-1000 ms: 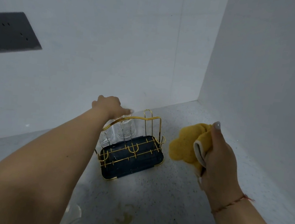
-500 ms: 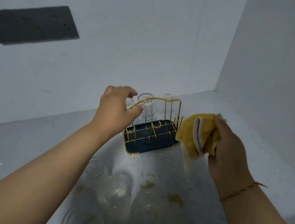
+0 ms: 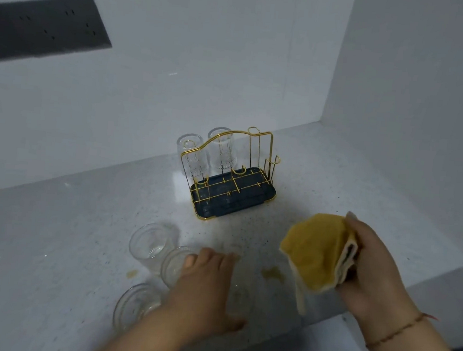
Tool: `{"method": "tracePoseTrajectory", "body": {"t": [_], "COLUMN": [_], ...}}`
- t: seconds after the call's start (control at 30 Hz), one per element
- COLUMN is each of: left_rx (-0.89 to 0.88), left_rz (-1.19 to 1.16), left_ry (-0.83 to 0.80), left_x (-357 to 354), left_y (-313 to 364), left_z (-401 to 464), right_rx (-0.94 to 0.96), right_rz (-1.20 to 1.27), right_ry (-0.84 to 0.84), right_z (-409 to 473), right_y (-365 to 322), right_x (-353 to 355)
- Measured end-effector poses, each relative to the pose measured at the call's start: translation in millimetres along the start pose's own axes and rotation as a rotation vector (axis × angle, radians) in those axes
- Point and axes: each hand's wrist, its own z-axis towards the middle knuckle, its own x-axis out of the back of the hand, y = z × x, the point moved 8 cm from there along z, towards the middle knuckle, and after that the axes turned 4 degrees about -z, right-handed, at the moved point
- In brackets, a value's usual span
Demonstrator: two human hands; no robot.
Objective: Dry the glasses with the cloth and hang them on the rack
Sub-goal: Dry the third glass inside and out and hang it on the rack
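- Rack [image 3: 233,188]: gold wire frame on a dark blue tray, standing on the speckled counter [image 3: 83,219] near the back wall.
- Two glasses hang upside down on the rack's back pegs: left glass [image 3: 191,158] and right glass [image 3: 224,152], side by side, behind the arched gold wire.
- Front pegs and the right back peg hold nothing.
- Three more glasses stand on the counter, front left of the rack, well apart from it.
- Far glass [image 3: 150,242]: upright, mouth up.
- Middle glass [image 3: 174,265]: just beside the far glass, partly hidden by the left hand.
- Near glass [image 3: 135,305]: closest to the camera, partly hidden by the left forearm.
- Left hand [image 3: 207,287]: down over the middle glass, palm down, fingers reaching past its rim. Motion blur; cannot tell whether the fingers grip the glass or only touch it.
- Right hand [image 3: 367,269]: fingers curled, gripping the yellow cloth [image 3: 315,254], held above the counter, right of the loose glasses and in front of the rack.
- Cloth is bunched, with one corner hanging down below the hand.
- Thin red cord bracelet [image 3: 395,331] on the right wrist.
- Yellowish stains [image 3: 273,274] on the counter between the hands.
- Dark socket panel [image 3: 45,26] on the back wall, upper left.
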Motion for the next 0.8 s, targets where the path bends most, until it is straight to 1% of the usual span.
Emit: {"method": "tracePoseTrajectory", "body": {"t": [0.17,0.3,0.37,0.43,0.47,0.5,0.57,0.63,0.67,0.73,0.8], "left_rx": [0.018,0.034,0.045,0.073,0.099,0.127,0.187,0.257,0.278,0.273,0.233], "left_rz": [0.082,0.064,0.033,-0.041,-0.125,-0.244,-0.549,-0.822,-0.92,-1.053,-1.161], "left_ry": [-0.022,-0.021,0.018,0.123,0.195,0.27,0.376,0.418,0.435,0.458,0.443], "left_x": [-9.0,-10.8,-4.9,13.0,25.6,40.2,62.8,72.4,74.4,77.8,80.1], "left_y": [-0.2,0.1,1.8,0.5,-2.6,-6.2,-14.7,-19.9,-20.5,-17.0,-10.6], "left_z": [9.9,11.8,9.9,8.3,7.4,6.0,2.8,1.6,0.9,-1.8,-5.1], "right_rx": [-0.101,-0.099,-0.07,-0.019,0.009,0.042,0.114,0.154,0.155,0.192,0.203], "right_rz": [-0.021,-0.123,-0.177,-0.231,-0.281,-0.339,-0.441,-0.484,-0.46,-0.383,-0.338], "right_ry": [0.045,0.099,0.125,0.161,0.169,0.141,0.077,0.023,-0.03,-0.127,-0.144], "right_z": [-11.6,-16.3,-18.2,-21.6,-23.5,-26.5,-36.1,-44.8,-50.4,-57.6,-57.2], "right_y": [32.9,45.9,48.0,45.4,44.9,43.6,36.5,36.1,38.7,41.3,41.4], "right_x": [19.8,26.5,26.3,27.2,28.2,24.2,8.4,-8.6,-18.9,-36.0,-40.2]}}
